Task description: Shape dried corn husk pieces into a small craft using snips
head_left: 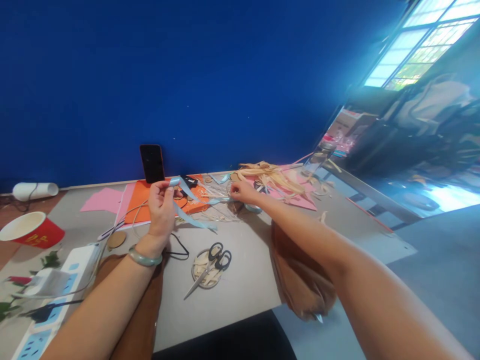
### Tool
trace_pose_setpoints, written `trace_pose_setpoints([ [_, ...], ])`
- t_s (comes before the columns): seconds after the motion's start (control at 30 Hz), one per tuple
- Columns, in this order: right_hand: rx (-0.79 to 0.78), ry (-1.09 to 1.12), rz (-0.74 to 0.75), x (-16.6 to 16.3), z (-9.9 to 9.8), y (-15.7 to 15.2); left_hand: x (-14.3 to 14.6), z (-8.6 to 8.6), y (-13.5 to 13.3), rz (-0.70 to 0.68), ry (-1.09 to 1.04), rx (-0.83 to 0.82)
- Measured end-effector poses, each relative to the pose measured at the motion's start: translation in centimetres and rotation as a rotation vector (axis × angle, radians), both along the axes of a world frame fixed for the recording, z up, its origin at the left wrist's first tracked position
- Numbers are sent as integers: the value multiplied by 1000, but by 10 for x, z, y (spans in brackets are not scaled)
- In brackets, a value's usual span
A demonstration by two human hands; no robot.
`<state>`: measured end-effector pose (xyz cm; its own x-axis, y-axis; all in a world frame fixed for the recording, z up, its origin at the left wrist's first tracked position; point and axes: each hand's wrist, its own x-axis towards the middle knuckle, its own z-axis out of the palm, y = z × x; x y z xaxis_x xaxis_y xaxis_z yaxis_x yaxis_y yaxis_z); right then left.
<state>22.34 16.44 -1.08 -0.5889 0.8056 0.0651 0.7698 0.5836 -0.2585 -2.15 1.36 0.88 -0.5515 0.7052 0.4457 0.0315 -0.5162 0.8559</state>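
Note:
My left hand [160, 207] is raised over the table and pinches a pale blue ribbon [189, 212], whose strips hang down from the fingers toward the grey tabletop [240, 280]. A green bangle [144, 257] circles that wrist. My right hand [242, 192] reaches further out, fingers closed on another stretch of the same blue ribbon near a small roll [253, 207]. An orange sheet [140, 200] lies under the left hand. Black-handled scissors [212, 265] rest on a round lid of small wooden pieces in front of me.
A phone [152, 163] leans upright against the blue wall. Dried straw strips [270, 177] lie on pink paper at the right. A red paper cup [30, 231] lies at the left, near a white power strip [56, 295]. Brown fabric [300, 275] hangs off the table edge.

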Motion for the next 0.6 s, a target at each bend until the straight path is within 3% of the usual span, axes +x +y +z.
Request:
trace_pose_setpoints([
  [0.23, -81, 11, 47, -2, -2, -2, 2, 4, -3, -2, -4, 31],
  [0.43, -60, 18, 15, -1, -2, -4, 4, 7, -3, -14, -38, 55],
  [0.6, -35, 137, -6, -2, 3, -3, -1, 6, -2, 89, 11, 22],
])
